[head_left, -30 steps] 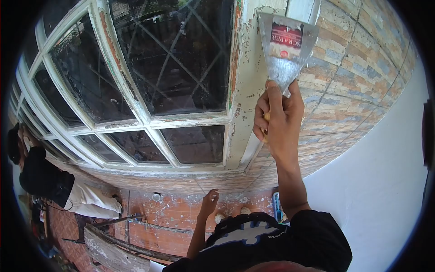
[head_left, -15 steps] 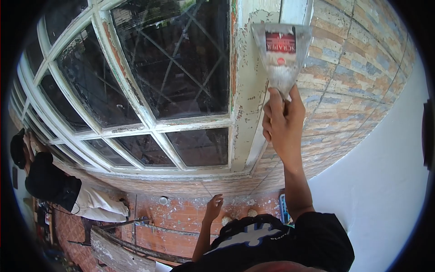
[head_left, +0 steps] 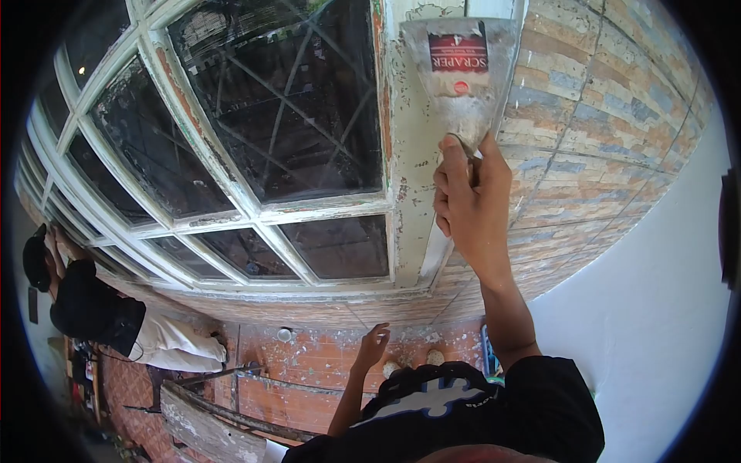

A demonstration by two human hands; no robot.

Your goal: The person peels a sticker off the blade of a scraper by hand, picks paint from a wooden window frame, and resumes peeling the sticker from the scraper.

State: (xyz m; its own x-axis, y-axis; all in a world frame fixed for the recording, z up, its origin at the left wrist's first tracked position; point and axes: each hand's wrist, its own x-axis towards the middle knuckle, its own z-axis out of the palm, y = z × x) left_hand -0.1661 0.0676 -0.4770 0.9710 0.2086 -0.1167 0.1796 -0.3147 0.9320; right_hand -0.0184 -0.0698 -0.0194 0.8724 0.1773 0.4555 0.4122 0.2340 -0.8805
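My right hand (head_left: pixel 477 208) is wrapped round the handle of a wide scraper (head_left: pixel 457 96), most of which the fingers hide. The dusty blade, with a red and black label, points upward over the peeling white window frame (head_left: pixel 414 193). Whether the blade's edge touches the wood I cannot tell. Low in the view, my left hand (head_left: pixel 375 344) hangs near my body, holding nothing, its fingers loosely bent and apart. Chipped white bars with orange and green patches divide the dark window panes (head_left: pixel 282 100).
Stone-patterned wall tiles (head_left: pixel 587 123) flank the frame on the right, beside a white wall (head_left: pixel 641 309). Paint flakes litter the orange floor (head_left: pixel 309 378). A worn plank (head_left: pixel 208 424) lies at lower left. Another person (head_left: pixel 100 309) reaches to the window at far left.
My right hand and the scraper have shifted slightly up and left along the window frame. My left hand stays low beside my body, with the whole view slightly shifted.
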